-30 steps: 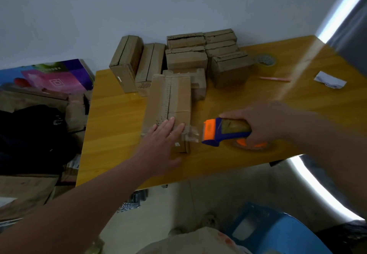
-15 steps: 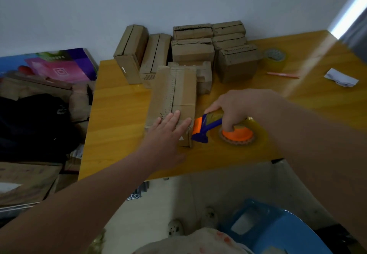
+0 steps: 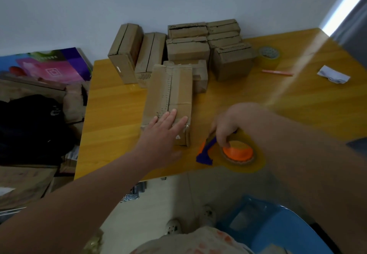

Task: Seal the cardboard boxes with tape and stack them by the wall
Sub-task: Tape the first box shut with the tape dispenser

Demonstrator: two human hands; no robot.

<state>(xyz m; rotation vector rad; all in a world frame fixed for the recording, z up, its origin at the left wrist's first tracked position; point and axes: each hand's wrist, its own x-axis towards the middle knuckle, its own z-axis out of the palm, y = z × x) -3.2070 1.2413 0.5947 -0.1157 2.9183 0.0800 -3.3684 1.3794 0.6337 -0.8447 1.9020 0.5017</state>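
Observation:
A long cardboard box (image 3: 170,93) lies flat on the wooden table (image 3: 113,114), taped along its top seam. My left hand (image 3: 162,132) presses flat on the box's near end with straight fingers. Just to its right, my right hand (image 3: 228,126) grips the orange and blue tape dispenser (image 3: 228,152), which rests on the table near the front edge. Several more cardboard boxes (image 3: 188,51) stand stacked against the wall behind.
A spare tape roll (image 3: 269,55), a pink pen (image 3: 277,72) and crumpled paper (image 3: 333,74) lie at the back right. A blue plastic stool (image 3: 268,224) stands below the table's front edge. Bags and flat cardboard (image 3: 29,184) crowd the floor at the left.
My right hand has lowered the tape dispenser away from the box's end onto the table near the front edge. My left hand stays pressed on the box.

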